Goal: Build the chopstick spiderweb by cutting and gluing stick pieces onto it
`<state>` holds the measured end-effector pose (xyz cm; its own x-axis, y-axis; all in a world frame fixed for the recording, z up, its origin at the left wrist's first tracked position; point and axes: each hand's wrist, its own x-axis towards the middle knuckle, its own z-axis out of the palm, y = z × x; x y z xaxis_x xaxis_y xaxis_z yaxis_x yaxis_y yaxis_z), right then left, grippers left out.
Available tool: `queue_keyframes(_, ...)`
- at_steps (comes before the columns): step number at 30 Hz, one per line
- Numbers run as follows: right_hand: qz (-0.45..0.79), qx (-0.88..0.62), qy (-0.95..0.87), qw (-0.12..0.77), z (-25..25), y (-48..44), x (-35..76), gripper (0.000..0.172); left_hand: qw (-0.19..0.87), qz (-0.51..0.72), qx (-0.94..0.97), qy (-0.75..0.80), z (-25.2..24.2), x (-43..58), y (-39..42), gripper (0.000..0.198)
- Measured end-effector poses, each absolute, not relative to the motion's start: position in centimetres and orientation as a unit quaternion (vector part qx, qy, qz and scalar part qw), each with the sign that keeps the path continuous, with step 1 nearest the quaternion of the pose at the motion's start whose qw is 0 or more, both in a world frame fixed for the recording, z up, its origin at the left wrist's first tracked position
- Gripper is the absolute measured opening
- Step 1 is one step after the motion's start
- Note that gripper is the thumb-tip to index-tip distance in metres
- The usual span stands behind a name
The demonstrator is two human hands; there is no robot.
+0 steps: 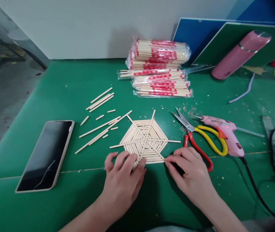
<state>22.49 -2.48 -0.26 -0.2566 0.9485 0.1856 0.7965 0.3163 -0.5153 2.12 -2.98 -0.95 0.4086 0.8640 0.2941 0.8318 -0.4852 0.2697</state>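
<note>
A hexagonal web of pale wooden sticks point(155, 132) lies on the green table, with longer sticks crossing at its centre. My left hand point(124, 177) rests on its lower left edge, fingers apart and bent, the fingertips touching the sticks. At the lower right corner my right hand point(192, 170) pinches at the end of a stick, thumb and forefinger together. Loose sticks point(101, 132) of various lengths lie to the left of the web. Scissors point(188, 125) with red and yellow handles lie open to its right, beside a pink glue gun point(226, 132).
Plastic-wrapped stick bundles point(161, 71) are piled at the back. A phone point(45, 154) lies at the left. Toward the back right, a pink bottle point(241, 54) leans against a green board point(214, 42). The glue gun's black cable point(255, 190) runs toward the lower right.
</note>
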Motion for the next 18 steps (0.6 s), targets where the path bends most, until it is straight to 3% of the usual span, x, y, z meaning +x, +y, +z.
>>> queue_keyframes(14,0.181,-0.565,-0.759,0.268,0.0,-2.9,22.6,0.011,0.036,0.175,0.841,0.510,0.0,2.8,-2.4,0.015)
queue_keyframes(18,0.160,-0.600,-0.715,0.320,-0.2,-3.6,23.1,0.021,0.020,0.168,0.845,0.508,0.5,3.2,-2.1,0.013)
